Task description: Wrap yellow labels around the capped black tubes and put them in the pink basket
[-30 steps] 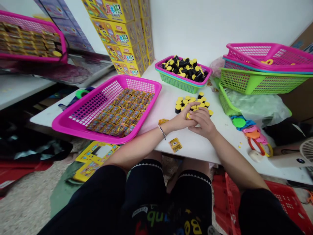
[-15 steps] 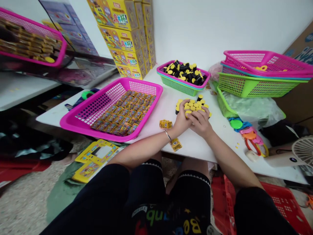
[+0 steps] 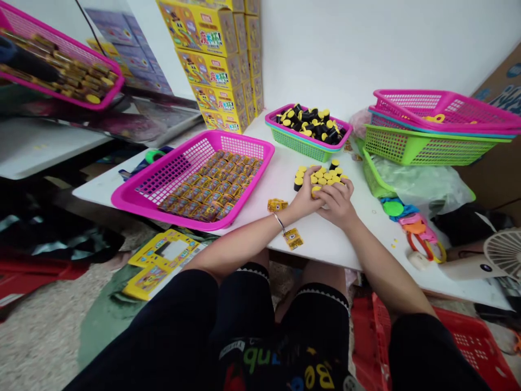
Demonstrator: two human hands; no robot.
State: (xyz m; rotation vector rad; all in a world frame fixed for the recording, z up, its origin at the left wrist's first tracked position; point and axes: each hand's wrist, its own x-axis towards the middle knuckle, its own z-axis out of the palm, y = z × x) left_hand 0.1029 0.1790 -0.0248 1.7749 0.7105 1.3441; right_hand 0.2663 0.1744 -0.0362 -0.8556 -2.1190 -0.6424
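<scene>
My left hand [image 3: 305, 200] and my right hand [image 3: 337, 202] meet over the white table, fingers closed around a small black cylinder with a yellow cap [image 3: 316, 190]. The fingers hide most of it. Just beyond them stands a tight cluster of yellow-capped black cylinders [image 3: 300, 176], with one cylinder [image 3: 334, 164] a little apart behind. By my left wrist lie a small printed yellow wrapper [image 3: 277, 205] and a second wrapper [image 3: 293, 238] near the table edge.
Left of my hands, a pink basket [image 3: 134, 201] holds rows of wrapped pieces. Behind stands a basket [image 3: 299, 145] heaped with capped cylinders, beside stacked yellow boxes [image 3: 215, 81]. Stacked baskets [image 3: 435, 146] and a fan [image 3: 504, 252] are at right. A dark sleeve [image 3: 28, 60] crosses another pink basket [image 3: 112, 92].
The whole view has shifted slightly. My hands stay together on the cylinder with little movement. At far left, a dark sleeve now extends farther over the pink basket.
</scene>
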